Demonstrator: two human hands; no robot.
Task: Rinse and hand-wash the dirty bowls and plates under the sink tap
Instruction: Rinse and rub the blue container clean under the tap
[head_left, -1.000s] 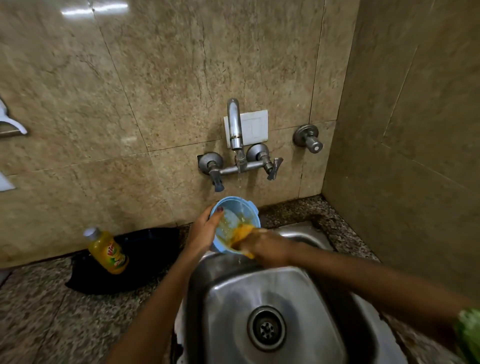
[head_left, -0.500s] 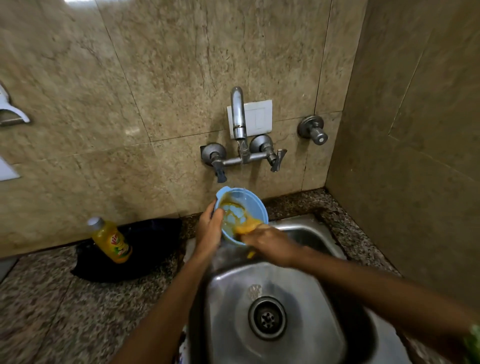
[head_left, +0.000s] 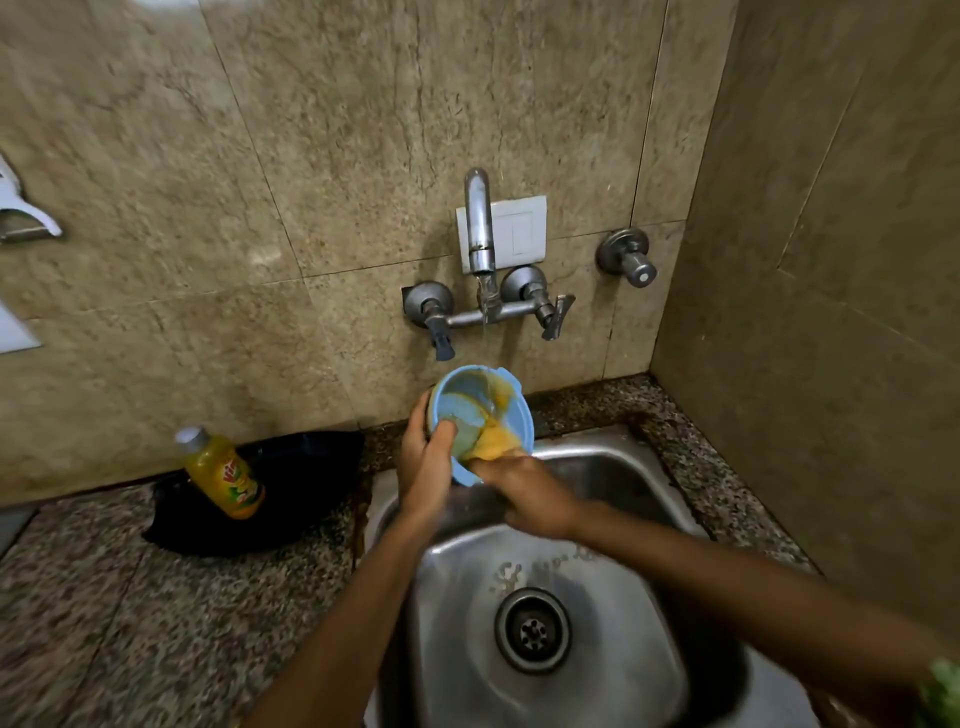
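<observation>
A light blue bowl (head_left: 467, 400) with yellow smears inside is held tilted toward me above the back edge of the steel sink (head_left: 649, 519). My left hand (head_left: 426, 462) grips its left rim, thumb inside. My right hand (head_left: 530, 493) presses a yellow sponge (head_left: 493, 441) into the bowl's lower inside. A thin stream of water falls from the wall tap (head_left: 480, 228) into the bowl.
A yellow dish-soap bottle (head_left: 223, 475) leans on a black bag (head_left: 291, 488) on the granite counter (head_left: 130, 623) left of the sink. The drain (head_left: 532, 630) sits mid-basin. Tiled walls close in behind and on the right, with a separate valve (head_left: 628, 260).
Water now runs from the tap into the bowl. The sponge hand has shifted inside the bowl, and the left thumb has moved over the rim into it.
</observation>
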